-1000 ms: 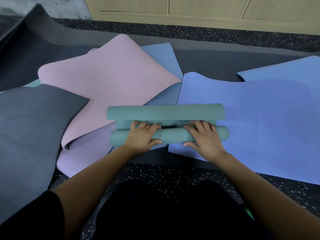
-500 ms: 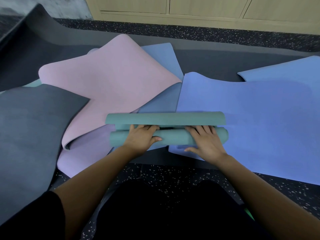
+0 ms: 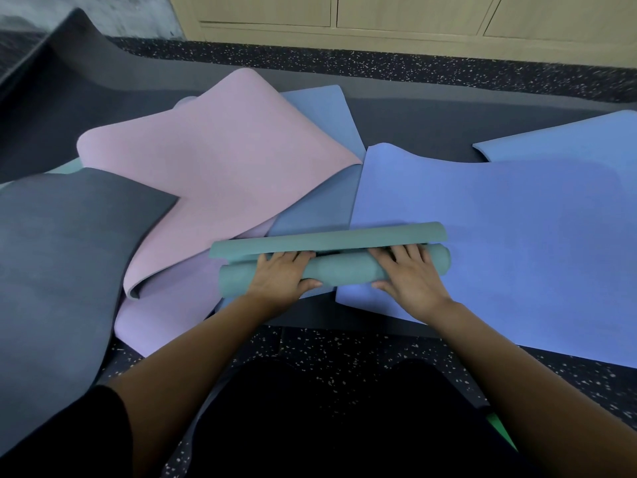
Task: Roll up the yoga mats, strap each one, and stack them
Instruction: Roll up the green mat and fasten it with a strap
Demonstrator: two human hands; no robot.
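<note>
Far left, 1 dark grey mat is overlapping the edge of a pink mat, which is curling over at its near-left fold onto a lavender sheet; can't tell if those 2 are one mat. A dull blue mat is poking out from under the pink. Centre, the teal mat is sitting almost fully rolled, crosswise, w/ its last loose flap arching just behind the roll. The left hand is pressing on the roll's left part, fingers fairly straight over the top, thumb out along the near side; the right hand is doing likewise on the right part. The roll's right end is resting on a brighter blue mat; 1 more blue sheet is lying beyond it, far right. A big dark mat is lying under all, on speckled floor, wood cabinets behind
</note>
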